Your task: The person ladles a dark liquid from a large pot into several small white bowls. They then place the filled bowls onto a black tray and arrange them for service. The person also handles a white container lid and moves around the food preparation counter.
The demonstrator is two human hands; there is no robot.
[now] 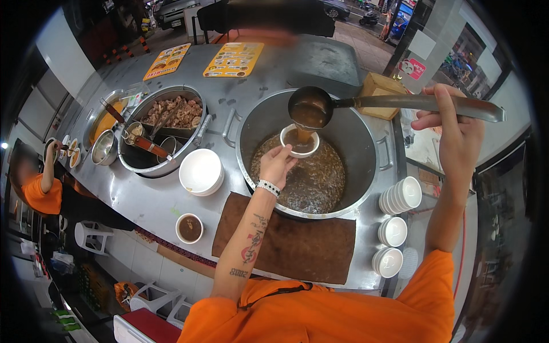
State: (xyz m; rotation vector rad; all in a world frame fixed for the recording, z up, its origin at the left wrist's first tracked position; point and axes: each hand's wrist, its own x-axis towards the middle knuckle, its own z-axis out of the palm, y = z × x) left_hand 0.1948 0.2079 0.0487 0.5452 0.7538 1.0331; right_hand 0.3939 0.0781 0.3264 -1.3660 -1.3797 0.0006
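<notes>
Over a large metal pot (366,143) of brown soup (311,183), my left hand (276,167) grips a small white bowl (301,153). My right hand (449,114) is closed round the long metal handle of a dark ladle (310,107). The ladle is tipped, and brown soup runs from its lip into the bowl just below. On the counter to the left of the pot sits a filled white bowl (189,228) of the same brown soup. A brown cloth (291,246) lies in front of the pot.
Stacked small white bowls (409,192) stand right of the pot, larger white bowls (201,171) left of it. A divided pot of meat (171,111) with utensils is farther left. Two yellow menu sheets (233,59) lie at the back. A person in orange (43,186) works at far left.
</notes>
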